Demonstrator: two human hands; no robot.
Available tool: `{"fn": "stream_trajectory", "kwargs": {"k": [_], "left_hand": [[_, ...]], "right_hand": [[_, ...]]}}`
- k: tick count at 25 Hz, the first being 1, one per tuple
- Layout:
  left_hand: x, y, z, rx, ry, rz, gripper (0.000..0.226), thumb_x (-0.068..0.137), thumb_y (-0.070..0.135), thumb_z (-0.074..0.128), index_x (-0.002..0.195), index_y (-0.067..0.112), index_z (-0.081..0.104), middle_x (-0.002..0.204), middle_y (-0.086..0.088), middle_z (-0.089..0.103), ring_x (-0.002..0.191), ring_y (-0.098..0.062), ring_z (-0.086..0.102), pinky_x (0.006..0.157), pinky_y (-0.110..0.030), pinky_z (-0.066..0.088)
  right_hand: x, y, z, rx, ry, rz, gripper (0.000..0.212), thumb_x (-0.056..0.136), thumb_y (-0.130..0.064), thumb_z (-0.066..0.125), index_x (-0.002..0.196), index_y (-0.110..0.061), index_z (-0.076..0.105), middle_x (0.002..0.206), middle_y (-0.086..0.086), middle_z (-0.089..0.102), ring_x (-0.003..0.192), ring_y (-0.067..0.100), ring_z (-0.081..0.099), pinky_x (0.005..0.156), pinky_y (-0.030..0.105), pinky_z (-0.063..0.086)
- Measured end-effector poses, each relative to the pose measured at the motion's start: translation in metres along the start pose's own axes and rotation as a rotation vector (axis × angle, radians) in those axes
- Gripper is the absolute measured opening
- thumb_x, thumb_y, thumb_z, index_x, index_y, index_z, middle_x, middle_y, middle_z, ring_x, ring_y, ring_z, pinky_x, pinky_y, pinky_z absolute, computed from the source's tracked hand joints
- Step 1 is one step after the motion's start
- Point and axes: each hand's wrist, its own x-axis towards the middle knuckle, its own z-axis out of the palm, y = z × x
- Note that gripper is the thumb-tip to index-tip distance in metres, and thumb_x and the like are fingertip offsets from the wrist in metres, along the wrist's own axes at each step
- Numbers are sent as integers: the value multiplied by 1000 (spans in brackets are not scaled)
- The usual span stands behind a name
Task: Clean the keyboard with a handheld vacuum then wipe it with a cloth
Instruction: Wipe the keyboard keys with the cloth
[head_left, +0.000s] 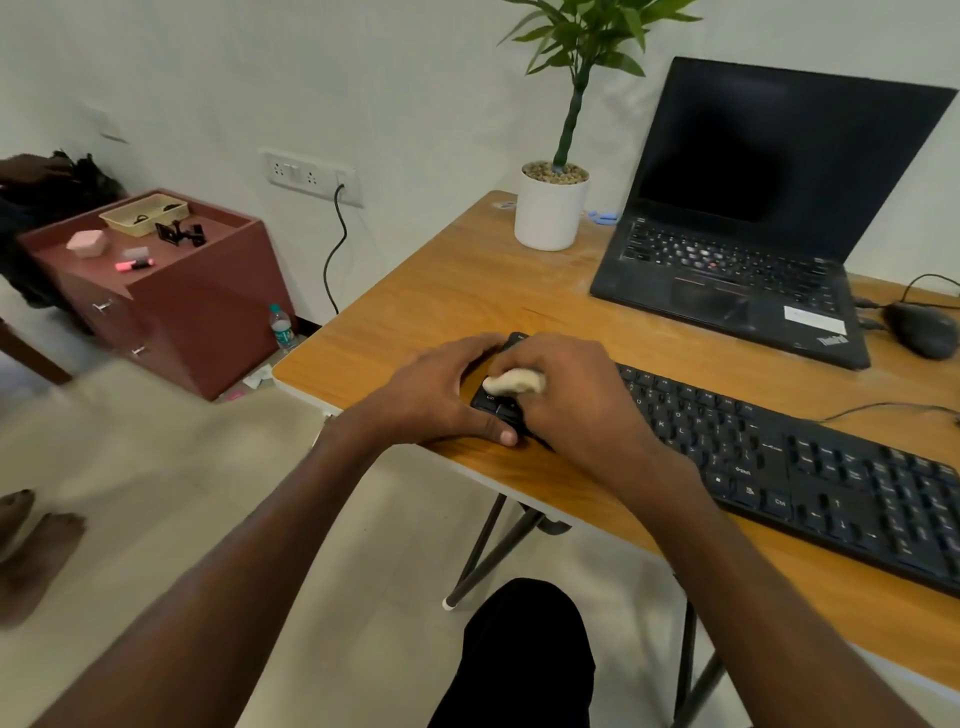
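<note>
A black keyboard (810, 467) lies slantwise on the wooden table (447, 291), its left end near the table's front left edge. My left hand (441, 395) grips that left end, thumb on the near edge and fingers curled over the far edge. My right hand (576, 395) sits on the keys just beside it and holds a small bunched cream cloth (514, 382) pressed against the keys. No handheld vacuum is in view.
An open black laptop (737, 270) stands behind the keyboard, with a black mouse (922, 330) to its right and a white potted plant (550, 208) to its left. A red drawer cabinet (197, 312) stands on the floor at the left. Another person's bare feet (31, 545) are at the left edge.
</note>
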Motion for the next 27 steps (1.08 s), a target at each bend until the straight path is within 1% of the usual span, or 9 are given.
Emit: {"fn": "stream_trajectory", "kwargs": {"k": [2, 4, 9, 13, 16, 18, 20, 24, 27], "left_hand": [[0, 2, 0, 5, -1, 6, 119, 56, 87, 79, 157, 46, 34, 155, 20, 50, 142, -8, 46, 123, -53, 34], [0, 4, -1, 31, -1, -14, 125, 54, 88, 78, 160, 42, 32, 159, 15, 47, 145, -11, 43, 124, -53, 31], [1, -3, 0, 37, -6, -19, 123, 56, 92, 77, 160, 42, 35, 159, 16, 47, 145, -10, 44, 123, -52, 34], [3, -5, 2, 27, 9, 12, 114, 59, 89, 79, 157, 43, 40, 155, 18, 51, 142, -9, 47, 121, -53, 36], [1, -4, 2, 49, 28, 4, 116, 59, 90, 77, 157, 41, 40, 156, 17, 50, 143, -9, 46, 122, -52, 36], [1, -4, 2, 50, 31, 30, 104, 62, 87, 78, 151, 44, 45, 149, 20, 54, 138, -7, 49, 120, -53, 36], [1, -3, 2, 35, 30, 48, 100, 63, 84, 78, 149, 45, 47, 145, 22, 56, 135, -6, 50, 120, -54, 36], [1, -2, 3, 83, 35, 29, 114, 61, 90, 73, 158, 41, 39, 157, 16, 49, 144, -9, 44, 123, -53, 31], [1, -3, 3, 77, 30, 38, 111, 63, 89, 73, 157, 43, 39, 156, 17, 50, 144, -9, 44, 122, -55, 31]], "right_hand": [[-2, -3, 3, -50, -144, -38, 33, 80, -9, 82, 108, -27, 80, 109, -7, 74, 104, 21, 61, 91, 45, 53], [-4, 1, -4, -19, -177, -41, 32, 78, -5, 82, 103, -26, 82, 106, -7, 75, 103, 20, 62, 91, 46, 53], [4, 11, -14, 9, 43, 27, 36, 82, 3, 73, 103, -26, 81, 106, -6, 68, 98, 17, 61, 81, 39, 54], [12, 1, 4, -86, -82, -5, 40, 81, 3, 68, 107, -25, 81, 108, -4, 69, 102, 21, 61, 79, 36, 51], [17, 3, -6, -54, -100, 102, 33, 83, 1, 65, 98, -22, 82, 93, -6, 68, 85, 11, 61, 67, 23, 46], [23, -2, -5, 17, -87, 104, 32, 83, 0, 64, 97, -21, 82, 89, -6, 68, 83, 12, 62, 64, 25, 48], [24, -9, 4, -65, -86, 59, 26, 84, -2, 65, 98, -18, 81, 91, -1, 63, 87, 18, 60, 59, 23, 40], [16, 1, 6, -237, -26, 167, 18, 84, -14, 67, 99, -16, 76, 99, 5, 66, 86, 24, 61, 62, 31, 41], [18, -1, 7, -208, 8, 153, 18, 86, -14, 68, 102, -17, 76, 98, 4, 65, 82, 21, 56, 55, 24, 30]]}}
